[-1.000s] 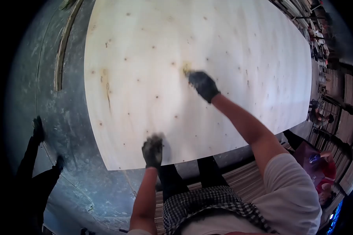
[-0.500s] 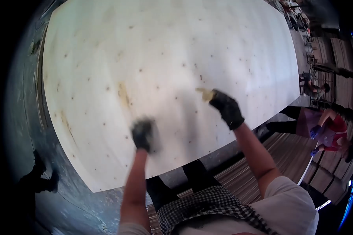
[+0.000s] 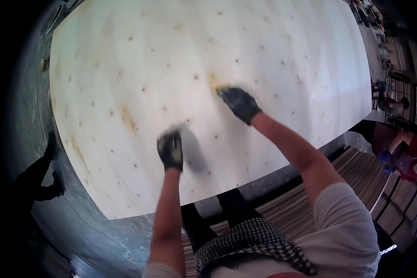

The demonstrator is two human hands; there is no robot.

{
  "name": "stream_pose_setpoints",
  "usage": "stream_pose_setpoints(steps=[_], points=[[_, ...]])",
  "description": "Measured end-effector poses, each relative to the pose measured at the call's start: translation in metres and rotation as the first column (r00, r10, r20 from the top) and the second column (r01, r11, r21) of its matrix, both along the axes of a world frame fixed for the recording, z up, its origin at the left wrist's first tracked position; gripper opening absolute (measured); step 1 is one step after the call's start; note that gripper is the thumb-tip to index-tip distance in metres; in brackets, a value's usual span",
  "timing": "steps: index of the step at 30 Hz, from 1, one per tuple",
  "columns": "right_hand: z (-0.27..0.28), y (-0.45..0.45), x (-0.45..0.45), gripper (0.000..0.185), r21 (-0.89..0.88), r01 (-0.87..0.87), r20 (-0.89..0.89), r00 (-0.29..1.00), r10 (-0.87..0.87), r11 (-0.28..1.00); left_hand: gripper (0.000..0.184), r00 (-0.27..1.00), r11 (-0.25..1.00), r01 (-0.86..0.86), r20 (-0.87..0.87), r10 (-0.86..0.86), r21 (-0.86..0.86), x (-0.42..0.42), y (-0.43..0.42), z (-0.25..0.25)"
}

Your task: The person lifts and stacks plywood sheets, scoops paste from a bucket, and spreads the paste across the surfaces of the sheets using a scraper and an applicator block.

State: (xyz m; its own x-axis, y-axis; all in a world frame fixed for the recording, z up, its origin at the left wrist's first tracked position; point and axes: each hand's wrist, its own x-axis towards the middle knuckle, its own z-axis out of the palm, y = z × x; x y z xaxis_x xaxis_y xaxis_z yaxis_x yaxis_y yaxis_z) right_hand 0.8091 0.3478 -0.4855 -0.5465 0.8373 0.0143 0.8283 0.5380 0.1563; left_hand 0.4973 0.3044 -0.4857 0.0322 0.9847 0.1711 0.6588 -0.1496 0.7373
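Note:
A large pale wood sheet [image 3: 264, 139], dotted with small dark knots, lies in front of me. My right hand [image 3: 239, 104], in a dark glove, is closed on a yellowish flat piece [image 3: 216, 83]. That piece is smeared by motion and its tip is at or just above the sheet's surface; its exact kind cannot be made out. My left hand [image 3: 170, 149], also gloved, is over the sheet nearer to me, with its fingers curled in. A pale patch shows at that glove, but whether it holds something is unclear.
A stack of thin boards [image 3: 292, 197] is beside my legs at the lower right. Another person [image 3: 403, 153] with purple gloves stands at the right, and one more [image 3: 391, 104] is farther off. At the left, dark-clothed legs [image 3: 39, 180] show on the grey floor [image 3: 92, 241].
My right hand has moved left and slightly up across the sheet with the yellowish piece. My left hand has risen slightly. The whole view has shifted a little.

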Motion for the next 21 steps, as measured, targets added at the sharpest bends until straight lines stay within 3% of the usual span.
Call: stream_pose_setpoints(steps=[2,3,4,5,6,7,8,9,10,11,12,13,14,15,16,17,18,19,20,21], points=[[0.011,-0.066,0.010,0.037,-0.385,0.086,-0.418,0.871,-0.257,0.919,0.008,0.984,0.994,0.086,-0.164,-0.074,0.065,0.034,0.077,0.001],[0.012,-0.101,0.011,0.031,-0.526,0.086,-0.553,0.722,-0.417,0.846,0.008,0.948,0.993,0.099,-0.310,-0.073,0.067,0.050,0.111,-0.009],[0.022,-0.134,0.010,0.026,-0.425,0.171,-0.423,0.831,-0.362,0.889,0.008,0.949,0.994,0.051,-0.316,-0.017,0.101,0.071,0.142,-0.012],[0.054,-0.150,0.006,0.024,-0.508,0.225,-0.565,0.642,-0.518,0.832,0.009,0.949,0.991,0.009,-0.315,0.033,0.131,0.091,0.160,-0.011],[0.072,-0.166,0.001,0.024,-0.611,0.315,-0.581,0.445,-0.682,0.726,0.011,0.961,0.988,0.010,-0.275,0.033,0.151,0.106,0.165,-0.008],[0.092,-0.177,0.000,0.023,-0.869,0.285,-0.407,0.056,-0.912,0.406,0.013,0.973,0.986,0.011,-0.231,0.028,0.167,0.127,0.165,-0.009],[0.093,-0.197,0.010,0.024,-0.865,0.291,-0.427,0.000,-0.904,0.409,0.013,0.860,0.993,0.098,-0.496,-0.119,-0.069,0.145,0.145,-0.011],[0.094,-0.213,0.019,0.025,-0.862,0.286,-0.451,-0.057,-0.891,0.418,0.014,0.798,0.951,0.302,-0.563,-0.214,0.066,0.152,0.105,-0.052],[0.099,-0.221,0.026,0.025,-0.784,0.344,-0.548,0.009,-0.837,0.517,0.010,0.904,0.927,0.370,-0.257,-0.343,0.066,0.161,0.049,-0.059],[0.105,-0.227,0.035,0.025,-0.690,0.387,-0.636,0.080,-0.767,0.612,0.006,0.858,0.857,0.510,-0.109,-0.502,0.069,0.163,-0.008,-0.062],[0.114,-0.233,0.041,0.025,-0.584,0.421,-0.709,0.152,-0.689,0.694,0.007,0.748,0.769,0.633,-0.185,-0.637,-0.090,0.160,-0.070,-0.047],[0.125,-0.240,0.044,0.025,-0.558,0.468,-0.708,0.163,-0.687,0.686,0.010,0.613,0.656,0.708,-0.234,-0.755,-0.262,0.149,-0.131,-0.025],[0.140,-0.247,0.051,0.025,-0.527,0.508,-0.707,0.182,-0.683,0.681,0.011,0.615,0.599,0.729,-0.067,-0.785,-0.332,0.136,-0.185,-0.001],[0.155,-0.253,0.057,0.024,-0.494,0.545,-0.707,0.201,-0.678,0.677,0.010,0.602,0.565,0.736,-0.021,-0.798,-0.372,0.118,-0.230,0.020],[0.171,-0.259,0.058,0.023,-0.593,0.505,-0.712,0.034,-0.701,0.627,0.011,0.715,0.609,0.653,0.100,-0.692,-0.451,0.101,-0.266,0.041],[0.186,-0.263,0.052,0.025,-0.770,0.384,-0.625,-0.291,-0.724,0.510,0.012,0.813,0.633,0.557,0.198,-0.547,-0.538,0.079,-0.285,0.063],[0.198,-0.275,0.055,0.028,-0.895,0.181,-0.434,-0.572,-0.697,0.408,0.011,0.856,0.606,0.511,0.299,-0.421,-0.610,0.071,-0.293,0.082],[0.208,-0.287,0.052,0.031,-0.941,-0.077,-0.156,-0.765,-0.625,0.330,0.010,0.886,0.572,0.462,0.373,-0.274,-0.678,0.057,-0.302,0.101],[0.217,-0.296,0.048,0.030,-0.708,0.403,-0.645,-0.032,-0.764,0.580,0.011,0.894,0.567,0.447,0.365,-0.260,-0.691,0.046,-0.298,0.128],[0.227,-0.301,0.039,0.031,-0.797,0.306,-0.590,-0.211,-0.779,0.521,0.013,0.902,0.563,0.432,0.356,-0.247,-0.705,0.036,-0.294,0.154]])
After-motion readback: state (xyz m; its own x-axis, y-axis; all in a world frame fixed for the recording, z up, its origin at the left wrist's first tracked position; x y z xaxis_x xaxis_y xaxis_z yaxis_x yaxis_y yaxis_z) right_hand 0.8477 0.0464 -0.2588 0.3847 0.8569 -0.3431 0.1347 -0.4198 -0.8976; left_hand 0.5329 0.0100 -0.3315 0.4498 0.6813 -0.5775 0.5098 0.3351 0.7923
